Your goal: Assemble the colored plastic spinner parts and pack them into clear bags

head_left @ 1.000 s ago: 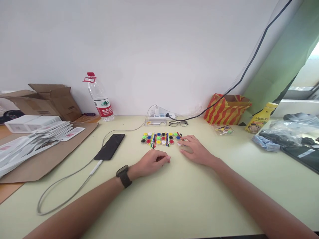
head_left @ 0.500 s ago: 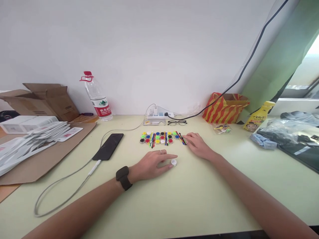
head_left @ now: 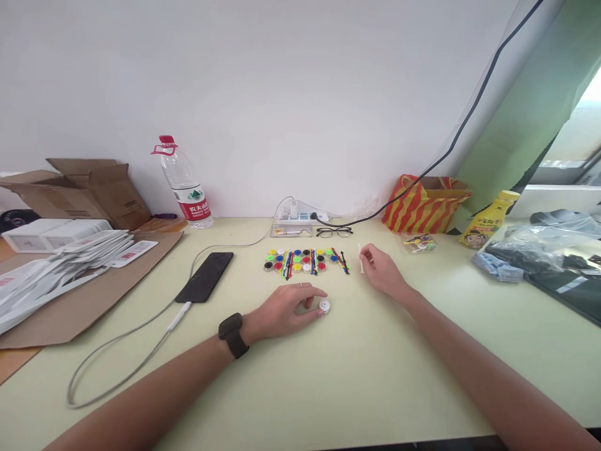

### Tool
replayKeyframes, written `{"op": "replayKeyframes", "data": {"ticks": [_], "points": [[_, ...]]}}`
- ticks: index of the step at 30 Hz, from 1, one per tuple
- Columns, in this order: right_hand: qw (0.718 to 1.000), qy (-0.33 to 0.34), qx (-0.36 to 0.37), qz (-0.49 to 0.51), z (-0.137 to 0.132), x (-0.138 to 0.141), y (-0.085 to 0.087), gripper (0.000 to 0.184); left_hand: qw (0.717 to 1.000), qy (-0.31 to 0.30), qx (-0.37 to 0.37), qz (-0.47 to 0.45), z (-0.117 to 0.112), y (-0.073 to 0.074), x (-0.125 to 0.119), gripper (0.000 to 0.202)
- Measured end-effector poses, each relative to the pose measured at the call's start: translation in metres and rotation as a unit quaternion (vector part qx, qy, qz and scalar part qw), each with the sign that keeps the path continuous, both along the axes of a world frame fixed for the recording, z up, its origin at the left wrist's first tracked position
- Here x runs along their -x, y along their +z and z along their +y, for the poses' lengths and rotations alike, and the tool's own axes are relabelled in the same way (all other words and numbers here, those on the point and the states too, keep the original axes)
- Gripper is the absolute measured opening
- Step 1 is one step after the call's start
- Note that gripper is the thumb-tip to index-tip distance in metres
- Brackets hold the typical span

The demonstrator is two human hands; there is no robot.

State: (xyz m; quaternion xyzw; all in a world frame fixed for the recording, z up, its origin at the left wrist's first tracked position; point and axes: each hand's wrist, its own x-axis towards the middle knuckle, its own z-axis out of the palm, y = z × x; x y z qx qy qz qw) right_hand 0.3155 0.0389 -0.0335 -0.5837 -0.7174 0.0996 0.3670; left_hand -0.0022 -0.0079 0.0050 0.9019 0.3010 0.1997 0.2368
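My left hand [head_left: 288, 307], a black watch on its wrist, rests on the pale green table [head_left: 328, 376] and pinches a small white round cap [head_left: 324, 306] at its fingertips. My right hand [head_left: 382, 272] is lifted a little and pinches a thin white stick [head_left: 360, 258] held upright. Just beyond both hands lies a tidy group of coloured round caps and coloured sticks [head_left: 305, 260], arranged in rows.
A black phone [head_left: 205, 276] on a grey cable lies to the left, a water bottle [head_left: 183, 183] behind it. Cardboard and white packets [head_left: 61, 257] fill the far left. Power strip [head_left: 300, 218], glasses [head_left: 334, 232], striped bag [head_left: 425, 203], yellow bottle [head_left: 488, 220] and plastic bags [head_left: 549, 250] stand behind and right.
My right hand left the rows of caps and rose to the right, now holding a white stick. My left hand brought a white cap out in front of it and holds it there.
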Motion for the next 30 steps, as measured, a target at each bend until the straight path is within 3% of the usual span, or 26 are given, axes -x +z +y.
{"op": "replayKeyframes", "data": {"ticks": [3, 6, 8, 10, 12, 17, 30], "points": [[0.996, 0.023, 0.021, 0.078, -0.006, 0.007, 0.008, 0.011, 1.0, 0.018, 0.01, -0.016, 0.002, -0.002, 0.001, 0.036], [0.985, 0.091, 0.05, 0.135, -0.02, 0.025, 0.02, 0.015, 0.997, 0.04, -0.028, -0.06, 0.002, -0.002, 0.001, 0.031], [0.974, 0.163, 0.084, 0.129, -0.034, 0.038, 0.029, 0.019, 0.987, 0.075, -0.09, -0.113, 0.002, -0.001, -0.001, 0.028], [0.958, 0.24, 0.12, 0.1, -0.048, 0.051, 0.037, 0.009, 0.973, 0.097, -0.139, -0.154, 0.003, 0.001, -0.001, 0.027], [0.946, 0.282, 0.139, 0.081, -0.06, 0.061, 0.041, 0.009, 0.975, 0.078, -0.142, -0.154, 0.004, 0.001, -0.001, 0.028], [0.956, 0.274, 0.093, 0.038, -0.07, 0.071, 0.041, 0.013, 0.993, -0.005, -0.064, -0.103, 0.007, -0.005, 0.003, 0.013], [0.955, 0.275, 0.083, 0.071, -0.064, 0.067, 0.037, 0.01, 0.992, -0.035, -0.06, -0.104, 0.01, -0.006, 0.003, 0.023]]}}
